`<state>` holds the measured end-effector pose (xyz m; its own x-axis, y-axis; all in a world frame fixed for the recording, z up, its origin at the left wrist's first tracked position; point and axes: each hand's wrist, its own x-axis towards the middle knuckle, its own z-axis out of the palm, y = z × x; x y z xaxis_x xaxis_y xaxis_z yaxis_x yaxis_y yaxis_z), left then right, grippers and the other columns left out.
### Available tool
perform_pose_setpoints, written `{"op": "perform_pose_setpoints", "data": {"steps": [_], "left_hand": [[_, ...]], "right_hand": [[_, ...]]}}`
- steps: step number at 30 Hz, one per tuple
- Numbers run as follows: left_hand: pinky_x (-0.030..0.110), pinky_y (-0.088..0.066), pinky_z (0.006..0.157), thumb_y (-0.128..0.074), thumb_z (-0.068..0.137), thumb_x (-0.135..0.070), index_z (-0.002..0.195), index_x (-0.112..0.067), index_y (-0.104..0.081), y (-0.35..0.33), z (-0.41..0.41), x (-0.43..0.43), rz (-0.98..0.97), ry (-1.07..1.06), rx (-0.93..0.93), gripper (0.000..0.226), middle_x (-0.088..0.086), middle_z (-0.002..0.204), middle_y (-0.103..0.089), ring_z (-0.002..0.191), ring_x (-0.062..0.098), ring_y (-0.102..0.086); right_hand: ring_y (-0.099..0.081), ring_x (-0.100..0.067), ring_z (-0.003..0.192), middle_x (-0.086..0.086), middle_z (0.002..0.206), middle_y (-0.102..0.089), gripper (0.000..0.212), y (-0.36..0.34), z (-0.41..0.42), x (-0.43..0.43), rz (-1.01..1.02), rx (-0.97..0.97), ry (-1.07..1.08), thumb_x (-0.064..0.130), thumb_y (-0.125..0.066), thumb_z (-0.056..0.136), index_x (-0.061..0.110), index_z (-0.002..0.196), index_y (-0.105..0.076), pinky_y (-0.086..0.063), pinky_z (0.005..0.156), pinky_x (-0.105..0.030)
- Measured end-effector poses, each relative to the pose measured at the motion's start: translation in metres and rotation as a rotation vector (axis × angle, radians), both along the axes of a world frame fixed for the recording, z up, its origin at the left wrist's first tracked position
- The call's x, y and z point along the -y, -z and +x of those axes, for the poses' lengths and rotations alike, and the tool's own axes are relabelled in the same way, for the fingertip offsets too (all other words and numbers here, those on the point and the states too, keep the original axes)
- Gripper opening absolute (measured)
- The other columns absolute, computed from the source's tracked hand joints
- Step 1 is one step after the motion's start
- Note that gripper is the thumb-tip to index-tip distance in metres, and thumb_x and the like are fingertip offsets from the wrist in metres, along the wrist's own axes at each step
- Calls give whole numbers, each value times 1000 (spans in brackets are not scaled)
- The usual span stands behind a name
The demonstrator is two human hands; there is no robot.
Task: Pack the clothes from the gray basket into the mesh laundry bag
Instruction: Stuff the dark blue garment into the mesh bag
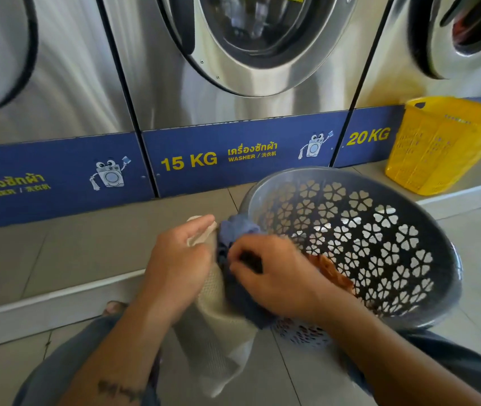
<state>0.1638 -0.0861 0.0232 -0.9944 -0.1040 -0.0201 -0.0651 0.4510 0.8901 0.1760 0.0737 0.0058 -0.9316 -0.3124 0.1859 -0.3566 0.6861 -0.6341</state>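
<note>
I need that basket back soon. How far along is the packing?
Done: the basket looks mostly emptied, its wall largely bare. In hand: the left hand grips the bag at its mouth while the right hand pushes a blue garment in. Left: an orange garment lies in the basket by the right wrist; more beneath it cannot be ruled out.

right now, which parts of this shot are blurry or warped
Head view: the left washer smears with motion blur near the edge; head view: the seam bows from the wide lens; head view: streaky glare on the middle washer; head view: basket, left hand and right hand look fairly sharp.
</note>
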Motion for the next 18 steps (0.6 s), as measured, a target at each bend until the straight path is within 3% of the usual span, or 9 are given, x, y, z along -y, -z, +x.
{"op": "perform_pose_setpoints", "data": {"steps": [2, 3, 6, 8, 10, 11, 14, 18], "left_hand": [[43, -50, 89, -46, 79, 4, 123, -30, -66, 0, 2, 4, -2, 1, 18, 59, -11, 128, -61, 114, 32, -60], [41, -52, 83, -46, 78, 4, 122, -32, -66, 1, 3, 6, 2, 12, 28, 60, -12, 127, -61, 105, 31, -64], [22, -47, 52, -45, 79, 3, 122, -36, -65, 2, 5, 9, 15, 43, 63, 62, -18, 120, -56, 55, 5, -60], [22, -47, 46, -42, 80, 5, 123, -37, -64, 2, 5, 8, 26, 50, 84, 64, -14, 126, -58, 49, 7, -60], [22, -44, 42, -41, 80, 5, 124, -36, -63, 3, 4, 7, 29, 47, 104, 64, -9, 136, -55, 44, 6, -57], [20, -39, 38, -40, 80, 5, 124, -36, -63, 4, 5, 6, 28, 43, 109, 64, -7, 137, -55, 37, 4, -49], [19, -37, 39, -40, 81, 3, 125, -38, -61, 6, 6, 3, 8, 53, 113, 64, -6, 140, -53, 39, 2, -44], [15, -33, 35, -39, 83, 4, 129, -35, -59, 5, 7, 0, 16, 60, 120, 63, -4, 145, -49, 30, 2, -41]], "right_hand": [[-59, 2, 96, 15, 105, -69, 25, 6, 1, -1, 167, 102, -140, 20, -59, 93, 27, 114, -71, -43, 83, -5], [-61, 1, 101, 13, 112, -71, 31, 5, 0, -5, 142, 141, -126, 14, -57, 93, 25, 119, -69, -45, 88, -7], [-66, -5, 95, 8, 105, -69, 41, 1, -7, -20, -49, 124, 69, -4, -57, 86, 23, 117, -61, -57, 84, -24], [-58, -12, 103, 5, 114, -58, 53, 13, -16, -31, 77, 48, 177, 7, -69, 81, 30, 125, -49, -53, 88, -30], [-48, -24, 120, -2, 132, -45, 82, 29, -22, -41, 154, 252, 229, 30, -77, 73, 39, 142, -33, -47, 102, -43], [-48, -27, 125, -3, 138, -44, 91, 36, -23, -46, 62, 430, 240, 39, -79, 69, 45, 145, -29, -47, 105, -49], [-65, -25, 115, 0, 129, -67, 73, 50, -26, -56, -348, 783, 234, 41, -83, 65, 41, 133, -55, -52, 101, -51], [-71, -26, 99, -5, 105, -75, 42, 45, -28, -52, -318, 672, 222, 22, -80, 69, 23, 109, -66, -56, 93, -54]]}}
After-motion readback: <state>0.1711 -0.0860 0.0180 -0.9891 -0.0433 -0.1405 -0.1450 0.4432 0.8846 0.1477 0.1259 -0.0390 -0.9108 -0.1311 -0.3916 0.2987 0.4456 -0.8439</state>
